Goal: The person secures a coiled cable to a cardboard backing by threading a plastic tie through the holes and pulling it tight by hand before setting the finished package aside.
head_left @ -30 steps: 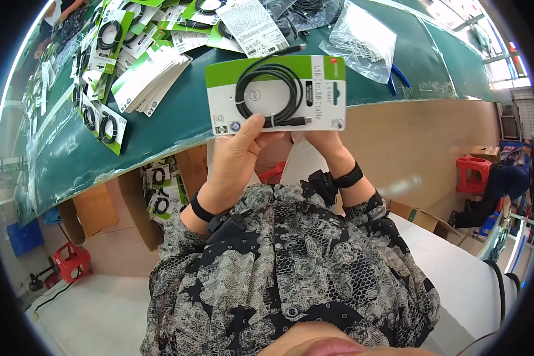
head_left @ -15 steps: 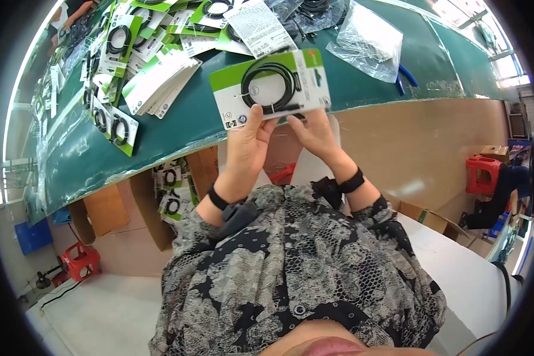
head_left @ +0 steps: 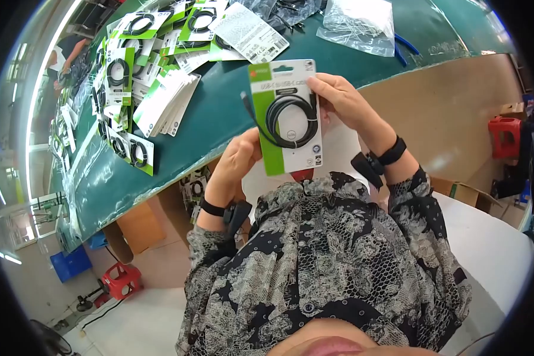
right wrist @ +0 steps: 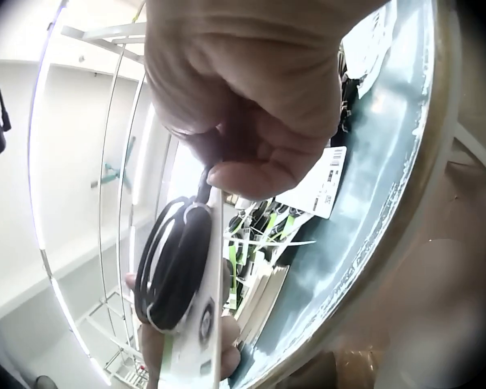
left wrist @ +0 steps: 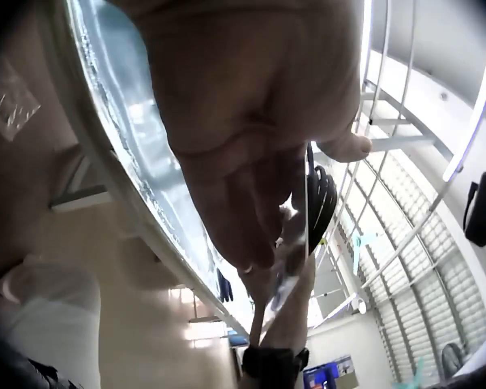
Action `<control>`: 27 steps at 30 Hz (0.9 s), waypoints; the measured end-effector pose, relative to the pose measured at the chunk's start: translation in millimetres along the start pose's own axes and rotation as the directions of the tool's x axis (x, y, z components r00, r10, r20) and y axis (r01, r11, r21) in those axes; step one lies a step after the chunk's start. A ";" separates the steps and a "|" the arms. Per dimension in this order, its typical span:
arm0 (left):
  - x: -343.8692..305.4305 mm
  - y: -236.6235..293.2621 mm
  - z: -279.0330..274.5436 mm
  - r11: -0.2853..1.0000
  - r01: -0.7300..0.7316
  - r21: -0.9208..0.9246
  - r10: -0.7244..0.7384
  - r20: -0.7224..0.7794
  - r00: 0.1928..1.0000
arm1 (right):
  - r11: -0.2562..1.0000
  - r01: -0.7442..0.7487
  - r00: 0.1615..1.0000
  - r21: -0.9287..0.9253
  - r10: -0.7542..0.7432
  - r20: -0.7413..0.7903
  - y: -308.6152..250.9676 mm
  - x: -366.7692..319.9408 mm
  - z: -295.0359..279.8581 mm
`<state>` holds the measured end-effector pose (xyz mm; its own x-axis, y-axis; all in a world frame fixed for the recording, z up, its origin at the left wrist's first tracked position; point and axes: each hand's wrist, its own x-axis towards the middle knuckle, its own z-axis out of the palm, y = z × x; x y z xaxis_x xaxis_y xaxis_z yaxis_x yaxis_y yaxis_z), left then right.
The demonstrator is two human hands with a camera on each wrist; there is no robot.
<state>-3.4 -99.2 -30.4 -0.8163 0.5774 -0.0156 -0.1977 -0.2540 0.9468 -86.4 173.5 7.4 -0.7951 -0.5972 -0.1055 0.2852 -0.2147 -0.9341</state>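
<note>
A carded USB-C cable [head_left: 277, 155], a black coil tied onto a green and white printed card, is held up before the chest with its lettering upright. My right hand [head_left: 343, 102] pinches the card's right edge near the top, the thumb in front. At the card's left edge is my left hand [head_left: 238, 159], its thumb clear of the printed face. In the left wrist view its fingers [left wrist: 235, 207] reach fairly straight behind the card, seen edge-on. One black cable plug [head_left: 245, 98] sticks out past the card's left side.
A heap of carded cables [head_left: 120, 74] covers the left of the green table [head_left: 219, 98]. Nearer stands a stack of blank-looking cards [head_left: 167, 104]. Behind are a clear bag of white ties [head_left: 359, 26] and blue-handled pliers [head_left: 406, 47]. Red stools [head_left: 122, 280] stand on the floor.
The card has turned from sideways to upright. My right hand has gone from its lower edge to its right edge, and my left thumb has come off the front.
</note>
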 end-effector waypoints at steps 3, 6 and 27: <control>15.1 13.4 25.0 0.993 0.052 -0.109 -0.068 -0.141 0.988 | 0.963 -0.117 0.989 -0.243 0.134 0.054 -7.0 4.6 5.5; 29.8 7.5 41.6 0.968 -0.002 -0.252 -0.064 -0.257 0.964 | 0.997 0.040 0.968 -0.062 -0.054 -0.244 4.3 0.3 15.4; 50.2 -54.1 65.5 0.811 -0.306 -0.498 0.023 -0.496 0.868 | 0.397 0.083 0.736 -0.914 -0.642 -0.212 37.6 -9.4 35.6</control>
<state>1.9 -5.7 -61.4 -0.9824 0.1103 -0.1510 -0.1805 -0.7696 0.6125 -49.1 143.6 -14.6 -0.8821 -0.1383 0.4502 -0.4423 0.5715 -0.6912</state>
